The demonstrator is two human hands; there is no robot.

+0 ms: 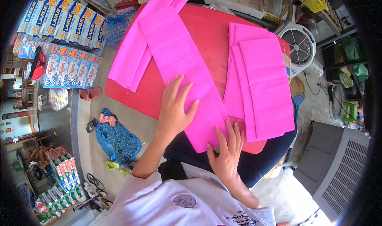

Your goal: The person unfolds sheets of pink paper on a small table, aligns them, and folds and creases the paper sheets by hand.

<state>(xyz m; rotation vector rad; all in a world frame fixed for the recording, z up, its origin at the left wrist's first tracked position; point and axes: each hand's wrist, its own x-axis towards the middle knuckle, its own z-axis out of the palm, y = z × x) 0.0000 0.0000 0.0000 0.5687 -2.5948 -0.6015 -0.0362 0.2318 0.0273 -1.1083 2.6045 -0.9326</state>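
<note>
A long bright-pink folded sheet (187, 67) lies slantwise across the red tabletop (195, 31); it looks like thin cloth or paper. On its left edge rests my left hand (175, 106), with the fingers spread and the thumb pointing right. My right hand (227, 152) is at the sheet's near end, fingers stretched over the corner and thumb apart. Another pink folded strip (133, 55) lies partly under the sheet at the upper left. To the right is a stack of pink folded sheets (264, 83), its layers slightly fanned.
A white fan (296, 47) stands beyond the table's right side, near a broom (297, 93). Beer cartons (63, 19) are stacked at left. A blue mat (115, 140) and sandals (90, 94) lie on the floor. A grey louvred unit (344, 166) stands at lower right.
</note>
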